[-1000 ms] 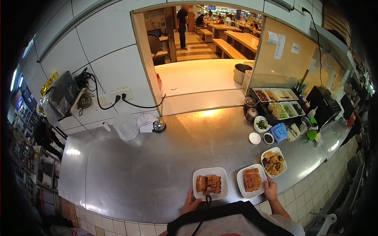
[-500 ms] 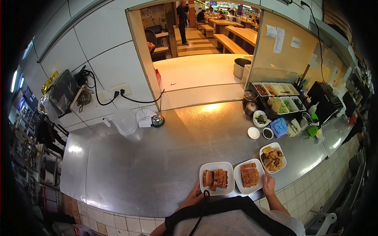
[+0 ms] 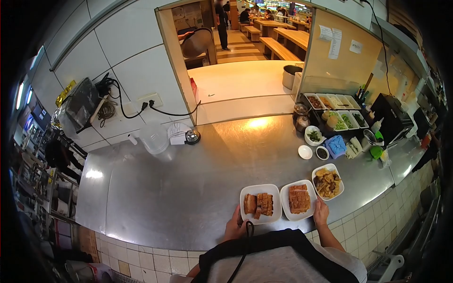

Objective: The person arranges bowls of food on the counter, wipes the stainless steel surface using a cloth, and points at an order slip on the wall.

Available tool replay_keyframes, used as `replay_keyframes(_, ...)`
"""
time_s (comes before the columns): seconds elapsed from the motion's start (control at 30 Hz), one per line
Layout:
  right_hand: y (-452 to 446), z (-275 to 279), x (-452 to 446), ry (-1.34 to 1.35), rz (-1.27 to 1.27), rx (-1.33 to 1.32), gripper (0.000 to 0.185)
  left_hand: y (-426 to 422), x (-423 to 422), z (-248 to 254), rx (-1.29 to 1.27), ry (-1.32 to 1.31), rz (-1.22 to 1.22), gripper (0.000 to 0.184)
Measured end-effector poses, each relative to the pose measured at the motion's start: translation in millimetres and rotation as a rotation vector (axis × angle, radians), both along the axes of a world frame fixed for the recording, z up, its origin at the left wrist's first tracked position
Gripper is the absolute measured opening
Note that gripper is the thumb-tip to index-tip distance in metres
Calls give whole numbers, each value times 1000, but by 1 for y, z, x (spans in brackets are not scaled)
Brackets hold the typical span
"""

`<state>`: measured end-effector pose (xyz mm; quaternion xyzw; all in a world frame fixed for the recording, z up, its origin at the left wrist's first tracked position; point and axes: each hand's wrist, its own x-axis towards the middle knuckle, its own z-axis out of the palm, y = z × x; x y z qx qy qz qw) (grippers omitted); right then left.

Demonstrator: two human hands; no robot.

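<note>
Two white plates of roasted, crusty meat stand side by side on the steel counter near its front edge. The left plate [image 3: 277, 217] carries sliced pieces, and my left hand [image 3: 234, 225] grips its left rim. The right plate [image 3: 284, 200] holds one scored, cut block of meat [image 3: 299, 199]. At that plate's right rim, my right hand [image 3: 321, 213] is closed, its fingers partly hidden. Just beyond it sits a third white dish of brown, chunky food [image 3: 327, 182], close to my right fingers.
Behind the plates are a small white dish [image 3: 305, 152], a bowl of greens [image 3: 313, 136], a blue cloth [image 3: 336, 145] and topping trays [image 3: 334, 101]. A clear jug [image 3: 155, 138] and a call bell [image 3: 192, 137] stand back left. Past the serving window, someone holds a dark round tray [image 3: 197, 43].
My view has tilted slightly, so the counter sits higher in the picture. Both hands stay at the plates. Beyond the window, the dark round tray has come further into sight.
</note>
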<state>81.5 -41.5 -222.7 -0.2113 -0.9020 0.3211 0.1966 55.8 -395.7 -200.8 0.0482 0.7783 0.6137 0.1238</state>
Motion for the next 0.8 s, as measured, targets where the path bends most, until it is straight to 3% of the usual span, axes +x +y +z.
replay_keyframes(0.1, -2, 2, 2, -66, -21, -41, 46, 1, 0, -28, -19, 105, 23, 65)
replay_keyframes(0.13, -3, 2, 0, -75, -28, -69, 46, 2, 1, -36, 107, 101, 35, 63)
replay_keyframes(0.23, -4, 4, 0, -104, -44, -7, 45, 5, 4, -4, 239, -41, 37, 63)
replay_keyframes(0.33, 3, 6, 1, -158, 19, -68, 47, 9, 5, -13, 182, 22, 81, 63)
replay_keyframes(0.43, 20, -13, 6, 1, 133, -131, 48, 9, 6, -10, 188, -45, 105, 62)
replay_keyframes(0.53, 18, 27, 20, -181, 188, -496, 52, 13, 7, -15, 226, -145, 172, 59)
replay_keyframes(0.57, 24, 30, 23, -200, 226, -490, 47, 15, 9, -13, 264, -182, 199, 58)
replay_keyframes(0.7, 68, 26, 40, -130, 372, -549, 28, 36, 15, -7, 321, -193, 357, 54)
replay_keyframes(0.8, 128, 21, 41, 40, 287, -500, 40, 45, 22, -17, 351, -165, 525, 51)
